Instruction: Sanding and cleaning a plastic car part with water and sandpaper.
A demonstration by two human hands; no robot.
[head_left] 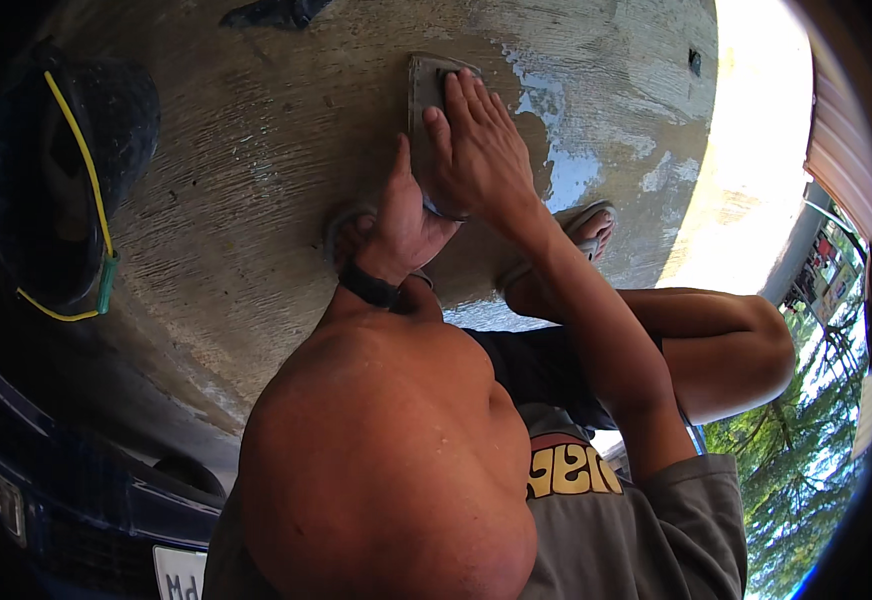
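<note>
A flat grey rectangular piece (pixel 423 85) lies on or just above the wet concrete between my feet. My right hand (pixel 481 155) rests over it with fingers stretched flat on its upper part, where a dark patch shows under the fingertips. My left hand (pixel 406 220) is at its near end, thumb pointing up, its other fingers hidden beneath the right hand. A dark band circles my left wrist. My sandaled feet (pixel 596 230) are on either side.
A black bucket (pixel 26 190) with yellow handle and green grip is at left. A dark blue car bumper (pixel 76 480) is lower left, dark cloth (pixel 271 12) at top. Water streaks the concrete (pixel 246 170). Sunlit ground and trees (pixel 786 460) are at right.
</note>
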